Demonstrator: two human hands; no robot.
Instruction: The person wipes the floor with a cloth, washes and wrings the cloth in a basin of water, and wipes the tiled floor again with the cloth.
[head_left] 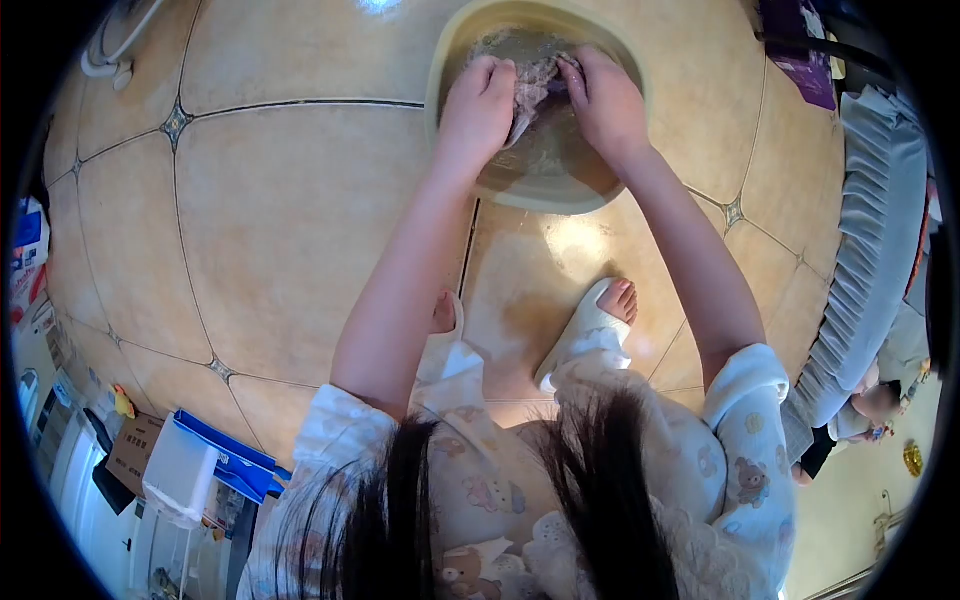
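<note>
A beige plastic basin (550, 205) with soapy water stands on the tiled floor at the top centre. Over the water, a wet, crumpled, pale purplish cloth (534, 92) is stretched between my two hands. My left hand (480, 110) grips its left end, fingers curled in. The right end is pinched in my right hand (603, 100), thumb against the fingers. Part of the cloth hangs down beside my left hand, and its lower part is hard to make out in the water.
White slippers (590, 330) are on my feet below the basin. A purple box (800, 50) and a pleated grey-blue cover (860, 240) lie at the right, with another person (860, 412) beyond. Boxes, a blue folder (225, 460) and a white hose (120, 55) are at the left.
</note>
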